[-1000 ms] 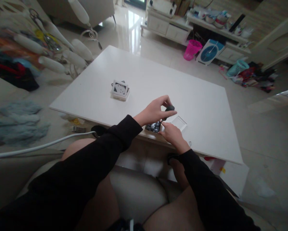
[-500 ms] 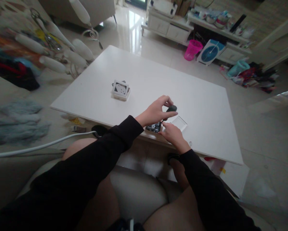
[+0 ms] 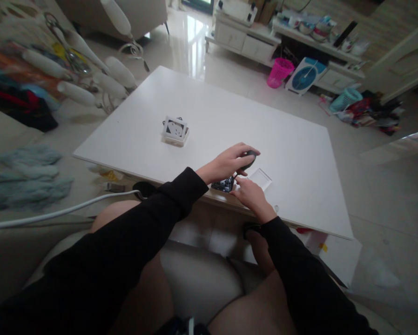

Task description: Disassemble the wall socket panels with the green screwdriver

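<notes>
My left hand (image 3: 232,162) is closed round the dark, thick handle of a screwdriver (image 3: 251,158). The screwdriver's shaft slants down toward a black-backed wall socket (image 3: 223,184) at the table's near edge. My right hand (image 3: 249,193) grips that socket's right side, its fingertips close to the shaft; the tip and the exact contact are too small to make out. Just beyond the right hand lies a white square cover frame (image 3: 262,178). Farther left, several white wall sockets (image 3: 174,130) sit in a small stack.
Everything lies on a white table (image 3: 282,135). A small round piece (image 3: 276,208) is near its front edge. A white cable (image 3: 65,209) runs in from the left. Beyond the table stand a pink basket (image 3: 279,72) and a blue-and-white fan (image 3: 305,77).
The fingers of my left hand have shifted from spread around the screwdriver handle to wrapped over it, turned at the wrist. My right hand and the socket have stayed in place.
</notes>
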Demonstrator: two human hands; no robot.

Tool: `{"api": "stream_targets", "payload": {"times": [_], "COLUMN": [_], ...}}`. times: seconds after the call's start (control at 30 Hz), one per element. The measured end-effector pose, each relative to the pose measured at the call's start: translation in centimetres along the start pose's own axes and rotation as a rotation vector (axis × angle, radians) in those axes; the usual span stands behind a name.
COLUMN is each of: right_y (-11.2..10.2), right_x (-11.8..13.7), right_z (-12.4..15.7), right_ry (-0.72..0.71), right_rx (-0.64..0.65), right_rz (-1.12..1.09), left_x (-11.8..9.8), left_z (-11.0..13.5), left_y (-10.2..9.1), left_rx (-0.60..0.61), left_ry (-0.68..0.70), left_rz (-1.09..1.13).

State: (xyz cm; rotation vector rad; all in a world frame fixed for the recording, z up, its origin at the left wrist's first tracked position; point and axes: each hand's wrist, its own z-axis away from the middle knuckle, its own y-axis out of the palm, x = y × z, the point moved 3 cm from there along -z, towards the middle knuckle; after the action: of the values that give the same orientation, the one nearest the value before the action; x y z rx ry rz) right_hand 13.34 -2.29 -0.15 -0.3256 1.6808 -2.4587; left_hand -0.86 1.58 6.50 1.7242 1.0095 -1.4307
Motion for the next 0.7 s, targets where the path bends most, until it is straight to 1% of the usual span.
{"api": "stream_targets", "payload": {"times": [0.1,0.17,0.27,0.37,0.43,0.53,0.57,0.63,0.7], "right_y": [0.0,0.1,0.1,0.2,0.2,0.1,0.1,0.1,0.2], "right_x": [0.0,-0.1,-0.1,-0.1,-0.1,-0.1,0.0,-0.1,-0.1], "right_z": [0.0,-0.1,-0.1,-0.1,-0.1,-0.1,-0.1,-0.1,-0.2], "right_ry": [0.009,0.015,0.005,0.003,0.001,-0.007,-0.006,0.007,0.025], "right_rx": [-0.005,0.001,0.005,0.010,0.012,0.000,-0.002,0.005,0.017], "right_rz": [0.002,0.008,0.011,0.015,0.019,0.013,0.011,0.013,0.026], "left_x": [0.1,0.5,1.1,1.1,0.8,0.4,0.3,0.1,0.0], "left_z": [-0.1,-0.1,0.0,0.1,0.2,0.1,0.1,0.0,-0.1], "left_y": [-0.1,0.0,0.1,0.3,0.3,0.5,0.4,0.2,0.1], "left_rx": [-0.039,-0.088,-0.111,-0.120,-0.076,0.047,0.064,0.062,0.041], "left_ry": [0.115,0.143,0.097,0.048,0.010,-0.068,-0.074,-0.036,0.036], "left_rz": [-0.166,-0.204,-0.148,-0.138,-0.085,0.045,0.053,-0.014,-0.131]}}
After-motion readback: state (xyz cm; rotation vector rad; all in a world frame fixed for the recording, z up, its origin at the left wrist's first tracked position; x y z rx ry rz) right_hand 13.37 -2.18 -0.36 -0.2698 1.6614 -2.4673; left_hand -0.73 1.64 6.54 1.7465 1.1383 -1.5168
